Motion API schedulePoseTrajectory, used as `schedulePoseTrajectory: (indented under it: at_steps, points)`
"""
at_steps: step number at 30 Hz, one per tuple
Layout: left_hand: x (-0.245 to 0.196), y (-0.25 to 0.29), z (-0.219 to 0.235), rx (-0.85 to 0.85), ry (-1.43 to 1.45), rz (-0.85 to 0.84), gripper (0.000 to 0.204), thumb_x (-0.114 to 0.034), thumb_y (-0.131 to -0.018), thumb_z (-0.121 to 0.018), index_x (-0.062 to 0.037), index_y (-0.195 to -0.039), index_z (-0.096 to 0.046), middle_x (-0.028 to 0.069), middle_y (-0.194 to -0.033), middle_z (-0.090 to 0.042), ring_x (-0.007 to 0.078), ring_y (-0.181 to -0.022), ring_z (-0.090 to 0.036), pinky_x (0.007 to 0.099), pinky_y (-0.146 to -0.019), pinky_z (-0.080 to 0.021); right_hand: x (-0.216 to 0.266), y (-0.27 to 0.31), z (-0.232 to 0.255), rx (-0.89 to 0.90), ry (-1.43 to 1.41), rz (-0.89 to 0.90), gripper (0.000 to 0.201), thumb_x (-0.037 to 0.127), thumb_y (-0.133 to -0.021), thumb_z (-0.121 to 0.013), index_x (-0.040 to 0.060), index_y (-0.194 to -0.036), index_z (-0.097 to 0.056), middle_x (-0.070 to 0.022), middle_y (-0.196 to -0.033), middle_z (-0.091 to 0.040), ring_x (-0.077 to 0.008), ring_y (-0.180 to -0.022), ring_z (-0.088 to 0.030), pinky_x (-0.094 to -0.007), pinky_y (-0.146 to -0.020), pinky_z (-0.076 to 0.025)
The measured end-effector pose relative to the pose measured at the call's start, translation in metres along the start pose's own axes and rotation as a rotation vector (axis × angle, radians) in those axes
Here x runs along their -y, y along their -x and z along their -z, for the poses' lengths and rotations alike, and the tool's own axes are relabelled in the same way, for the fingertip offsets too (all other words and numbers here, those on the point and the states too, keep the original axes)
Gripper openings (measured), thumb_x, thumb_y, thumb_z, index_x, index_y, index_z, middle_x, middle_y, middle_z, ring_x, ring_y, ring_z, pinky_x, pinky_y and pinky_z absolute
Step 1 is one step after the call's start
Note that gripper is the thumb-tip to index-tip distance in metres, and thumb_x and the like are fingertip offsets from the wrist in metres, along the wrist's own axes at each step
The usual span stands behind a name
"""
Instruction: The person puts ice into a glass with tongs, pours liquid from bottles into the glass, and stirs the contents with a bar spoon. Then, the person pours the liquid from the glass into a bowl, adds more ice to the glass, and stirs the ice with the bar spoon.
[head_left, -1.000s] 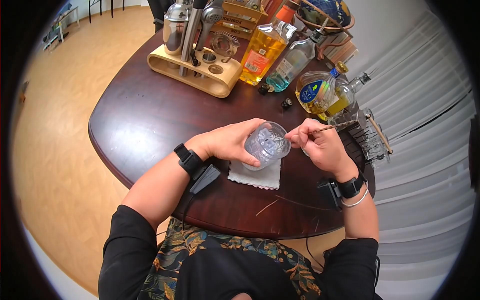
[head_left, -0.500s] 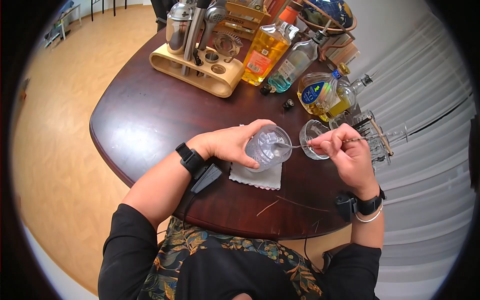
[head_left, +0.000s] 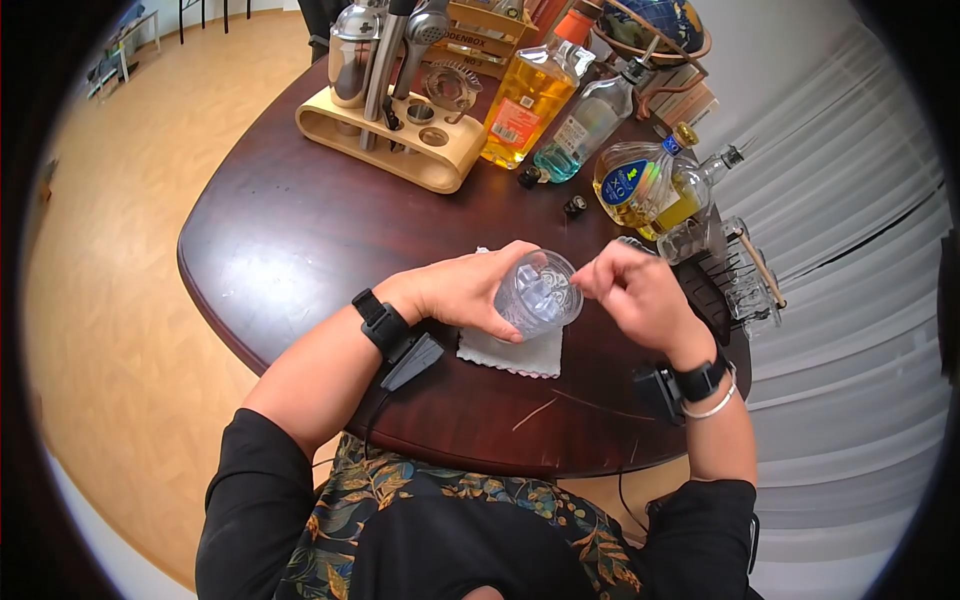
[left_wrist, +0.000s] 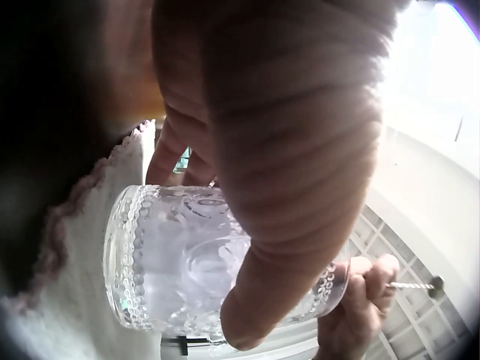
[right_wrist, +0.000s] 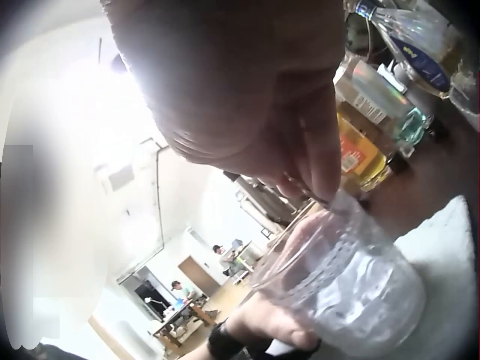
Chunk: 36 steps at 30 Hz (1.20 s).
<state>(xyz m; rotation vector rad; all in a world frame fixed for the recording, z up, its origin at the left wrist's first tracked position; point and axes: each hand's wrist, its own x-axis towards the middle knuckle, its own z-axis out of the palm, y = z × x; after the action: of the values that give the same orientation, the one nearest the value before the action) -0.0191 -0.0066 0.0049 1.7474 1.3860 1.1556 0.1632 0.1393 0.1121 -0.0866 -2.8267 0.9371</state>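
My left hand (head_left: pixel 460 292) grips a clear patterned glass (head_left: pixel 528 312) round its side, thumb in front. Ice (head_left: pixel 540 290) fills part of it, and the glass leans a little to the right over a white cloth (head_left: pixel 512 356). Close by its right rim, my right hand (head_left: pixel 640 300) pinches a bar spoon. The spoon's twisted handle (left_wrist: pixel 411 285), with a dark knob at its end, sticks out behind the fingers in the left wrist view. In the right wrist view the fingertips (right_wrist: pixel 324 180) are right above the glass's mouth.
Behind stand a wooden bar-tool stand (head_left: pixel 450 165), an orange-capped amber bottle (head_left: pixel 515 115), a clear bottle (head_left: pixel 590 125) and a rounded XO bottle (head_left: pixel 630 190). Small black caps (head_left: pixel 575 205) lie before them. A rack with glasses (head_left: pixel 745 280) is at the right edge.
My right hand moved right, drawing the spoon toward the glass's rim, then came back left beside the glass. A second glass, seen half a second ago, is now mostly behind this hand.
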Motion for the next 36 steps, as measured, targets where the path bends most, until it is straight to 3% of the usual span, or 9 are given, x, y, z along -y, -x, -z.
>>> schedulePoseTrajectory:
  at_steps: [1,4,8,11,14,15,21,32,36]
  points:
    - [0.000,0.000,0.000,0.005,0.027,0.001,0.094,-0.026,-0.063,-0.085,-0.0042,-0.137,-0.032,0.0178,-0.127,-0.053,0.0297,-0.121,-0.051,0.0375,-0.102,-0.041,-0.009,-0.005,-0.001,-0.060,-0.187,-0.062,0.009,-0.004,-0.082,-0.050,0.0030,-0.078,-0.046,-0.0112,-0.078,-0.066,-0.0149,-0.077,-0.064,-0.0282,-0.070,-0.051]
    - [-0.001,-0.001,0.002,0.012,0.045,-0.008,0.092,-0.023,-0.064,-0.084,-0.0047,-0.137,-0.032,0.0167,-0.126,-0.054,0.0292,-0.120,-0.052,0.0374,-0.101,-0.041,-0.010,-0.003,-0.002,-0.071,-0.275,-0.172,0.009,-0.004,-0.082,-0.047,0.0035,-0.077,-0.044,-0.0109,-0.080,-0.066,-0.0147,-0.080,-0.064,-0.0283,-0.072,-0.051]
    - [-0.002,0.000,0.002,0.025,0.065,0.008,0.092,-0.022,-0.064,-0.084,-0.0048,-0.137,-0.032,0.0164,-0.126,-0.054,0.0287,-0.119,-0.052,0.0369,-0.101,-0.041,0.008,0.000,0.001,-0.060,-0.257,-0.250,0.016,0.009,-0.095,-0.052,0.0051,-0.081,-0.045,-0.0067,-0.078,-0.062,-0.0154,-0.081,-0.062,-0.0295,-0.076,-0.051]
    - [0.001,0.000,0.002,0.028,0.081,-0.003,0.092,-0.022,-0.063,-0.084,-0.0045,-0.138,-0.032,0.0164,-0.127,-0.054,0.0284,-0.120,-0.052,0.0364,-0.102,-0.041,0.004,-0.003,-0.018,-0.288,-0.591,0.037,0.031,0.031,-0.100,-0.045,0.0080,-0.078,-0.042,-0.0020,-0.069,-0.051,-0.0139,-0.068,-0.052,-0.0295,-0.067,-0.047]
    - [0.002,-0.001,0.000,0.017,0.059,0.001,0.092,-0.022,-0.063,-0.084,-0.0044,-0.138,-0.032,0.0162,-0.127,-0.053,0.0280,-0.121,-0.051,0.0360,-0.102,-0.040,-0.007,-0.008,-0.024,-0.332,-1.092,0.163,0.046,0.048,-0.102,-0.035,0.0112,-0.074,-0.037,0.0016,-0.062,-0.038,-0.0113,-0.056,-0.038,-0.0284,-0.056,-0.039]
    - [0.002,-0.001,0.000,0.019,0.063,0.001,0.092,-0.022,-0.063,-0.084,-0.0044,-0.138,-0.032,0.0162,-0.127,-0.053,0.0279,-0.120,-0.051,0.0359,-0.102,-0.040,-0.004,-0.010,-0.029,-0.436,-1.061,0.098,0.052,0.056,-0.099,-0.030,0.0130,-0.070,-0.032,0.0040,-0.058,-0.026,-0.0095,-0.050,-0.024,-0.0260,-0.048,-0.026]
    - [0.000,-0.001,0.002,0.038,0.062,0.011,0.092,-0.022,-0.063,-0.084,-0.0043,-0.137,-0.033,0.0162,-0.126,-0.053,0.0272,-0.120,-0.051,0.0353,-0.102,-0.039,0.014,-0.018,-0.027,-0.673,-1.019,0.010,0.053,0.058,-0.098,-0.034,0.0141,-0.068,-0.030,0.0050,-0.055,-0.023,-0.0075,-0.045,-0.019,-0.0261,-0.043,-0.018]
    - [0.015,-0.002,-0.002,0.008,0.002,-0.077,0.089,-0.020,-0.066,-0.081,-0.0078,-0.138,-0.031,0.0168,-0.123,-0.055,0.0298,-0.117,-0.054,0.0366,-0.098,-0.043,0.052,-0.003,0.002,-0.603,-0.933,0.152,0.061,0.072,-0.089,-0.032,0.0135,-0.071,-0.030,0.0046,-0.058,-0.025,-0.0081,-0.048,-0.021,-0.0256,-0.045,-0.020]
    - [0.011,-0.002,0.000,0.053,0.120,-0.013,0.096,-0.025,-0.062,-0.086,-0.0034,-0.138,-0.033,0.0146,-0.132,-0.048,0.0251,-0.127,-0.044,0.0348,-0.107,-0.034,0.046,0.000,0.001,-0.313,-0.848,0.387,0.076,0.086,-0.073,-0.032,0.0100,-0.071,-0.032,0.0038,-0.060,-0.029,-0.0093,-0.049,-0.022,-0.0262,-0.046,-0.020]
